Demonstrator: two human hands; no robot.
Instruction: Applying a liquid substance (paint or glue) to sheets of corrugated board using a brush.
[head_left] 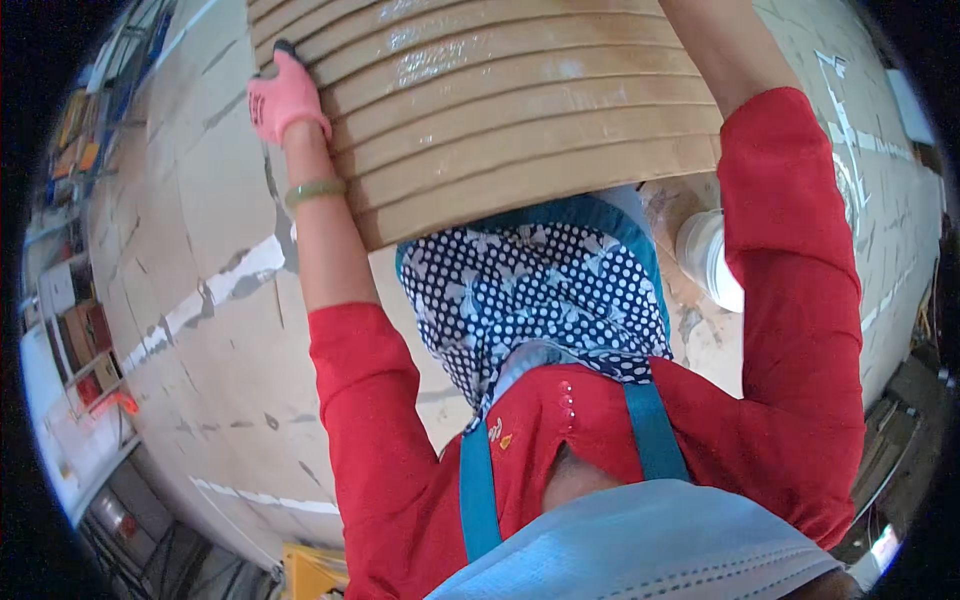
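Note:
A thick stack of tan board sheets (500,110) fills the upper middle of the head view, its layered edges facing me. My left hand (282,95), in a pink glove, presses flat against the stack's left side. My right forearm runs up along the stack's right side and leaves the picture at the top, so my right hand is out of sight. Red sleeves, a blue apron with dotted cloth (530,290) and a light blue face mask (640,545) show below.
Under the stack lies a large beige floor or work surface (200,330) with pale tape marks and scuffs. A white bucket (712,255) stands by my right side. Shelves with boxes (80,340) line the left edge. A yellow object (310,572) sits at the bottom.

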